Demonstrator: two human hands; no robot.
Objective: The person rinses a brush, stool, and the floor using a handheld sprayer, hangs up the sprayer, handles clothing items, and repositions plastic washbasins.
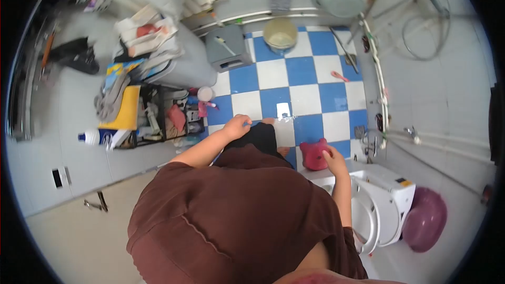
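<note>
Over the black shorts (pixel 258 138), my left hand (pixel 236 127) hangs with loosely bent fingers; a gap shows between thumb and fingers and I see nothing held there. My right hand (pixel 334 159) grips the edge of a deep pink plastic vessel (pixel 314 153) with small ear-like bumps. That vessel is low on my right, beside the white toilet (pixel 364 208). Its inside is hard to make out.
The blue and white tiled floor (pixel 273 73) has wet patches. A yellowish bucket (pixel 280 34), a grey stool (pixel 227 47) and a pink brush (pixel 340 76) are ahead. A crowded shelf (pixel 158 113) stands left. Behind the toilet leans a purple basin (pixel 425 220).
</note>
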